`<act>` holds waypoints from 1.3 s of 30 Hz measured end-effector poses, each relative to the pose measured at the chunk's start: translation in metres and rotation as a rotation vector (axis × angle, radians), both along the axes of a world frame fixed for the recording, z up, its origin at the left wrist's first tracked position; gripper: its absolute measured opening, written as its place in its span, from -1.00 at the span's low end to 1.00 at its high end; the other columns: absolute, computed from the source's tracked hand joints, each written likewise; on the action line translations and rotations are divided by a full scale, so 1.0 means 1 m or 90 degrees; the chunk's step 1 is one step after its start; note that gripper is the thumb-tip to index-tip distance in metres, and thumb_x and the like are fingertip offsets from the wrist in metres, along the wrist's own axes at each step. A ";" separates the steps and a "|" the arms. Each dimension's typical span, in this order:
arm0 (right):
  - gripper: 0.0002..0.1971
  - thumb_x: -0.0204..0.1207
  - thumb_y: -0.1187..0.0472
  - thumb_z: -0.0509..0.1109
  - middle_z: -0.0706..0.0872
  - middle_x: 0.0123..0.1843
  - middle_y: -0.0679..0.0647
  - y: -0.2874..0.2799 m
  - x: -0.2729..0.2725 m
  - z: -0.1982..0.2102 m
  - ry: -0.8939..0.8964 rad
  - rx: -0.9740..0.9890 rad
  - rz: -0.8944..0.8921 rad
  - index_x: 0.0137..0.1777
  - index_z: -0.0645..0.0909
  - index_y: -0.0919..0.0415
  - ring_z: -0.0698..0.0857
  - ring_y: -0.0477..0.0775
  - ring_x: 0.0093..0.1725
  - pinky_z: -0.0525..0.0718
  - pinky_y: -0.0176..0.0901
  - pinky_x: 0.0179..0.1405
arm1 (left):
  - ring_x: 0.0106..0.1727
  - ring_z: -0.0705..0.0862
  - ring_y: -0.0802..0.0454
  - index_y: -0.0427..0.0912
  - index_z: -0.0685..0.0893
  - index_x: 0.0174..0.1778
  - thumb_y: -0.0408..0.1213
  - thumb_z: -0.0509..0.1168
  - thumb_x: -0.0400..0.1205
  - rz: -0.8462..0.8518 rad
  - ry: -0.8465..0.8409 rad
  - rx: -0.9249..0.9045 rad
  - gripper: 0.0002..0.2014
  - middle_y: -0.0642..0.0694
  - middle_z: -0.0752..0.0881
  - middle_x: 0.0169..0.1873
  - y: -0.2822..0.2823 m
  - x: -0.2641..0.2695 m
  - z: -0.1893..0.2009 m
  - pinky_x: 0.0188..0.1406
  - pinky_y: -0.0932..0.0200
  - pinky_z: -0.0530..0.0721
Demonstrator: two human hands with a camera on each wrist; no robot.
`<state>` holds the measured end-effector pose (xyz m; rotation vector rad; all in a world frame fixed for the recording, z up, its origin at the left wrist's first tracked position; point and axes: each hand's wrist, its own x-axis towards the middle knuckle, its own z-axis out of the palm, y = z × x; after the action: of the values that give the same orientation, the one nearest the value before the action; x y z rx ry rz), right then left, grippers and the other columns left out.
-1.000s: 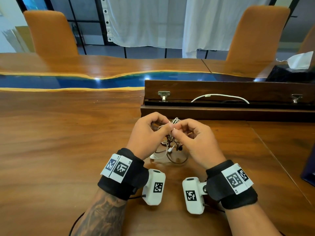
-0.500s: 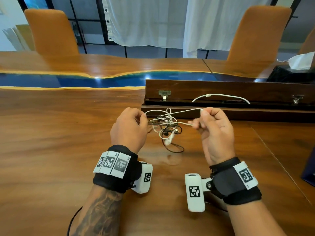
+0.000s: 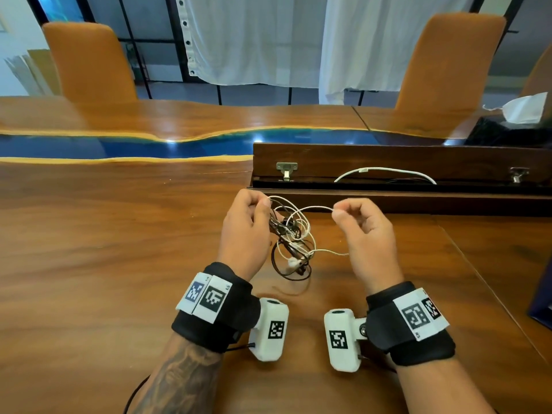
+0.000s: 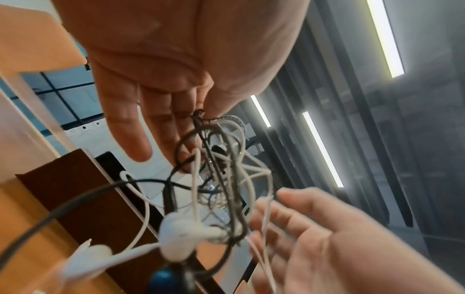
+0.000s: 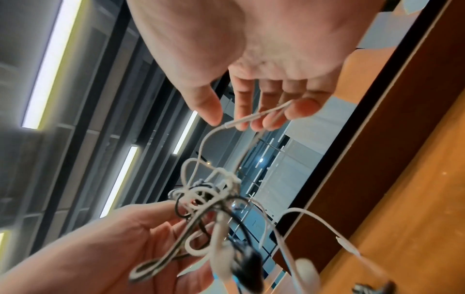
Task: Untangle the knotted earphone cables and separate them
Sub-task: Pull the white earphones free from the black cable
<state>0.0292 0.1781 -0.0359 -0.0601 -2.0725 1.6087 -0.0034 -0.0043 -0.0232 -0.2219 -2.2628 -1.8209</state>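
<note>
I see the wooden surface (image 3: 89, 249) with an open cable hatch (image 3: 388, 162) behind both hands. My left hand (image 3: 246, 231) pinches the tangled earphone cables (image 3: 291, 234) at their top, thumb on the strands; my right hand (image 3: 367, 234) pinches a white strand (image 3: 313, 208) drawn out sideways. The knot of white and dark cords hangs between them, just above the surface. A white earbud (image 4: 176, 236) dangles, blurred; I can't trace which cord it belongs to.
</note>
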 end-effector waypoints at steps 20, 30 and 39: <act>-0.83 0.54 0.22 0.57 0.75 -0.18 -0.10 -0.005 0.009 0.004 -0.051 0.144 0.175 0.01 0.70 -0.08 0.69 -0.16 -0.15 0.63 -0.42 -0.21 | -0.13 0.80 -0.05 -0.33 0.57 0.08 -0.37 0.22 0.78 -0.156 -0.037 0.107 -0.91 -0.14 0.80 -0.20 0.009 0.009 0.003 -0.16 0.00 0.85; -0.80 0.60 0.28 0.50 0.74 -0.02 -0.06 -0.007 0.006 0.007 0.099 -0.010 0.045 0.11 0.66 -0.04 0.72 -0.06 0.01 0.71 -0.21 0.02 | -0.35 0.76 0.14 -0.15 0.56 0.01 -0.32 0.19 0.80 -0.040 -0.049 0.078 -0.92 -0.05 0.72 -0.24 -0.002 0.000 0.002 -0.46 0.18 0.70; -0.74 0.67 0.27 0.40 0.76 0.15 -0.12 -0.007 0.006 0.005 0.047 0.052 0.152 0.22 0.76 -0.09 0.71 -0.07 0.19 0.70 -0.17 0.15 | -0.14 0.80 0.09 -0.22 0.56 0.05 -0.31 0.18 0.81 -0.155 -0.019 0.102 -0.91 -0.12 0.84 -0.15 0.001 0.006 0.008 -0.34 0.15 0.75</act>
<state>0.0357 0.1712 -0.0307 0.2802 -2.1509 1.6327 0.0031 -0.0031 -0.0150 -0.4617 -2.1752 -2.1264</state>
